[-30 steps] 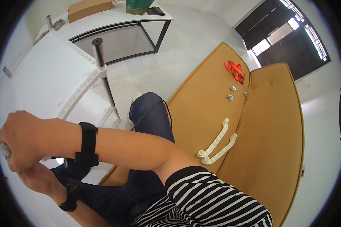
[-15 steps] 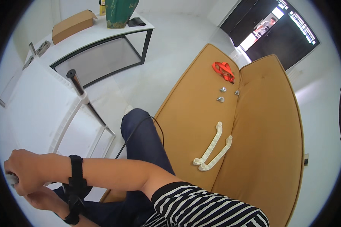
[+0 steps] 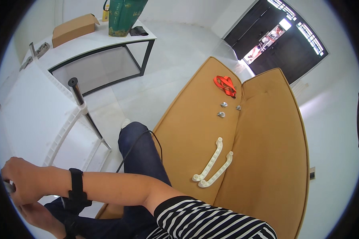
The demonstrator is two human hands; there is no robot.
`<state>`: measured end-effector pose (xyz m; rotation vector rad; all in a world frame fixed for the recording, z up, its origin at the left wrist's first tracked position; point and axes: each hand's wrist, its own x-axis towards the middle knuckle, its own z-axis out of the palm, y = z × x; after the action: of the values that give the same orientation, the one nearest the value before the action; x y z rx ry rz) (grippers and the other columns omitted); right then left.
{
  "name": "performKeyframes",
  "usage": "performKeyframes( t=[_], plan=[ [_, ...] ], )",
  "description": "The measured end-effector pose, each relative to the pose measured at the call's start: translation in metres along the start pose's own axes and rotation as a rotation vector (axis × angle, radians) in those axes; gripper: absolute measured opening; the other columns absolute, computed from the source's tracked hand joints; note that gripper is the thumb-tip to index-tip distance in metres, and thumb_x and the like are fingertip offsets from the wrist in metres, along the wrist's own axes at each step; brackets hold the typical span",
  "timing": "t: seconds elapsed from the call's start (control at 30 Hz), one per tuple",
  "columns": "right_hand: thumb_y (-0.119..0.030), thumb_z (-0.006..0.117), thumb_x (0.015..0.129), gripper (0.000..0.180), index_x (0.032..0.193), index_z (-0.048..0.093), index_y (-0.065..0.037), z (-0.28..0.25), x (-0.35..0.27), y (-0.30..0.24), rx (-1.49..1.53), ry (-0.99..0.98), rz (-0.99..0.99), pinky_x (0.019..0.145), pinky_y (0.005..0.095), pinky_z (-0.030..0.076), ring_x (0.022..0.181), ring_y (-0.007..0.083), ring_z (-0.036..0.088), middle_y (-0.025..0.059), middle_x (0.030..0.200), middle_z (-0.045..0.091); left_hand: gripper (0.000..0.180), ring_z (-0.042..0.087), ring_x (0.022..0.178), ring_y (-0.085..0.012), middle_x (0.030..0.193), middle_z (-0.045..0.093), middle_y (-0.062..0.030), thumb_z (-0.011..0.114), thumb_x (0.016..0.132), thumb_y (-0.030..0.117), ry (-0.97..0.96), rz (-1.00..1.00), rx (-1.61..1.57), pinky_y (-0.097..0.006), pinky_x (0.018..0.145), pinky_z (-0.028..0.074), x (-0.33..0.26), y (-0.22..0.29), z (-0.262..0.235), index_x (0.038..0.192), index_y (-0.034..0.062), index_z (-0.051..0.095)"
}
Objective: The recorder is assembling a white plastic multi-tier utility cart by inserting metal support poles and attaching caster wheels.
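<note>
The right hand [image 3: 28, 179] grips a grey cylindrical piece [image 3: 7, 188]; the left hand's [image 3: 40, 218] hold is unclear. On the table [image 3: 80, 43], a cardboard box [image 3: 73, 31] and green bag [image 3: 125, 18] hide their contents.

Lounge-like room [image 3: 334, 119], tan sofa [image 3: 263, 135], white table [image 3: 87, 42], dark doors [image 3: 285, 51]

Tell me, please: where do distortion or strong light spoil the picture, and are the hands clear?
Head view: fisheye distortion bends the white table; head view: daylight overexposes parts of the doorway, and pale glare lies on the right wall; head view: the right hand looks fairly sharp near the dark rim, the left hand partly hidden below it.
</note>
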<state>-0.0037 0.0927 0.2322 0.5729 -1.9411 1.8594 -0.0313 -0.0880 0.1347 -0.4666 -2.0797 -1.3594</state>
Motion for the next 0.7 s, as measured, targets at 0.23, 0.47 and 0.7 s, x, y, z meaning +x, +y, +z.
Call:
performKeyframes(
  t=[0.23,0.47,0.7],
  plan=[
    [-0.017,0.062,0.055,0.017,0.059,0.057,-0.001,0.026,0.008,0.017,-0.228,0.104,-0.197,0.059,0.042,0.046,0.061,0.0392,0.056,0.0214,0.062,0.057,0.026,0.056,0.103,-0.0238,0.118,0.054,-0.0179,0.051,0.092,0.005,0.189,0.231,0.29,-0.034,0.088,0.047,-0.015,0.024,0.014,0.113,-0.0103,0.052],
    [-0.011,0.058,0.054,0.019,0.07,0.061,0.0,-0.003,-0.004,-0.017,-0.059,0.099,-0.146,0.061,0.0403,0.047,0.066,0.0338,0.057,0.0157,0.065,0.06,0.045,0.05,0.113,-0.02,0.126,0.049,-0.0145,0.042,0.098,0.029,0.149,-0.294,-0.676,-0.034,0.098,0.039,-0.009,0.064,0.021,0.126,-0.0062,0.041],
    [-0.015,0.059,0.056,0.024,0.076,0.063,-0.001,-0.005,-0.005,-0.014,0.023,0.076,-0.11,0.074,0.0385,0.044,0.068,0.0314,0.056,0.0142,0.068,0.06,0.047,0.046,0.118,-0.0189,0.13,0.045,-0.0123,0.04,0.099,0.03,0.038,-0.608,-0.753,-0.033,0.1,0.039,0.008,0.083,0.013,0.133,-0.0027,0.035]
  ],
)
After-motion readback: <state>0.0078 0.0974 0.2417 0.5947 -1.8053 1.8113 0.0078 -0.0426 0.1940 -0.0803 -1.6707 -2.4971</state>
